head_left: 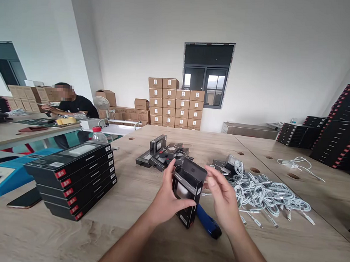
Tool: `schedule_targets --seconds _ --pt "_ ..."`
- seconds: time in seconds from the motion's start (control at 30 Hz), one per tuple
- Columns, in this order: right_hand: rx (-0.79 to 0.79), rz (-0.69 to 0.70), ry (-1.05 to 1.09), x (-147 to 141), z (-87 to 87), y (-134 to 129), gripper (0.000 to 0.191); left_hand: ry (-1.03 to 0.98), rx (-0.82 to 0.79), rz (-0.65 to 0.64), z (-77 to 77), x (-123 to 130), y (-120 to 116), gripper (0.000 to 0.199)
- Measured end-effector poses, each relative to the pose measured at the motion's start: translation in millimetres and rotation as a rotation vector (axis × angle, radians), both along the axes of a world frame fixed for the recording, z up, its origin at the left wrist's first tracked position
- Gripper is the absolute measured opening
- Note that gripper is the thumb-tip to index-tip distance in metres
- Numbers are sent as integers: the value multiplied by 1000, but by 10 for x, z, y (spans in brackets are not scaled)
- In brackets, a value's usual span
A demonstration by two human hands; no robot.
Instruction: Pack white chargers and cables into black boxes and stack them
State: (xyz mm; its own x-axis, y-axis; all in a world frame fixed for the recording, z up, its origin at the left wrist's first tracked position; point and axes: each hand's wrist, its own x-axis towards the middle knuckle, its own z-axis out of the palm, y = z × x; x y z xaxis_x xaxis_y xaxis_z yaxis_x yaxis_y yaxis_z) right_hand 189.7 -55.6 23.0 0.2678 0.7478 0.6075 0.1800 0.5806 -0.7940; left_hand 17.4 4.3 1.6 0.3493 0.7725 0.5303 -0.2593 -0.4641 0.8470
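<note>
A small black box [186,193] stands upright over the wooden table, its top flap raised. My left hand [168,196] is wrapped round its left side, thumb across the front. My right hand [221,193] is at the upper right of the box, with thumb and fingertips closed on the edge of the raised flap. Just behind the box's lower right lies a blue and black tool [208,223]. To the right is a pile of coiled white cables [262,192]. Several small black boxes [162,153] lie in a heap behind my left hand.
At the left are a stack of black boxes [74,180], a phone [25,198], a blue bin [7,177] and a red-capped bottle [98,135]. More black boxes [337,134] rise at the right. A person [74,103] sits at another table.
</note>
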Motion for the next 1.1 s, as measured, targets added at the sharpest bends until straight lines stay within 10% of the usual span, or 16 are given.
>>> schedule_targets --seconds 0.1,0.3,1.1 --pt "63 -2 -88 -55 -33 3 56 78 117 111 -34 -3 52 103" --pt "160 -174 -391 -41 -66 19 10 50 252 241 7 -103 124 18" --pt "84 -42 -360 -20 28 -29 20 5 397 129 78 -239 169 19"
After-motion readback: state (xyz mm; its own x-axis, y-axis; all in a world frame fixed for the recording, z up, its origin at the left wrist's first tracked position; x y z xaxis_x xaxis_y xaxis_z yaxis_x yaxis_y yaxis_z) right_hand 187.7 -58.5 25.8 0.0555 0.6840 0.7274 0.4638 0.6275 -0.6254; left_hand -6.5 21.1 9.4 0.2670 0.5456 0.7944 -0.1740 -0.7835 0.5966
